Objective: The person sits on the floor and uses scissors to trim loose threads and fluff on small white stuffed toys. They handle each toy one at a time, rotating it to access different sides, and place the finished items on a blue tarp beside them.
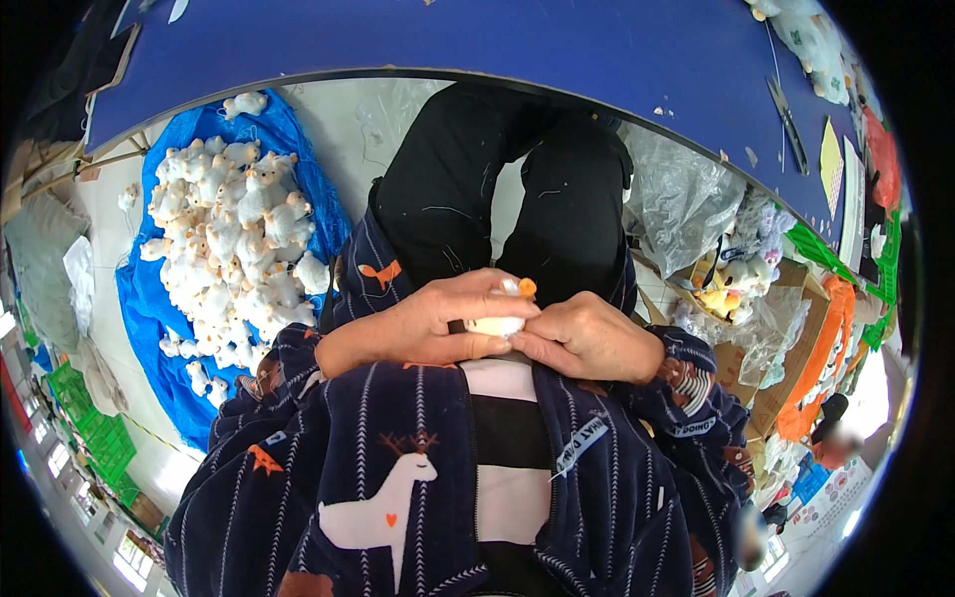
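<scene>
In front of my belly, my left hand [433, 316] is wrapped round a small white plush toy [495, 325] with an orange tip sticking up between the hands. My right hand [589, 338] is closed with its thumb and fingertips pressed together at the toy's right side. Whether it pinches the toy itself or something small, I cannot make out. Much of the toy is covered by my fingers. Down at the left, many similar white plush toys [224, 234] with orange parts lie heaped on a blue plastic sheet [164, 373].
A blue tabletop [477, 35] spans the far side above my knees, with a scissors-like tool [788, 126] at its right. Below on the right are clear plastic bags [681, 194], a cardboard box [796, 348] and more plush toys [731, 289]. Green crates [90, 418] stand at far left.
</scene>
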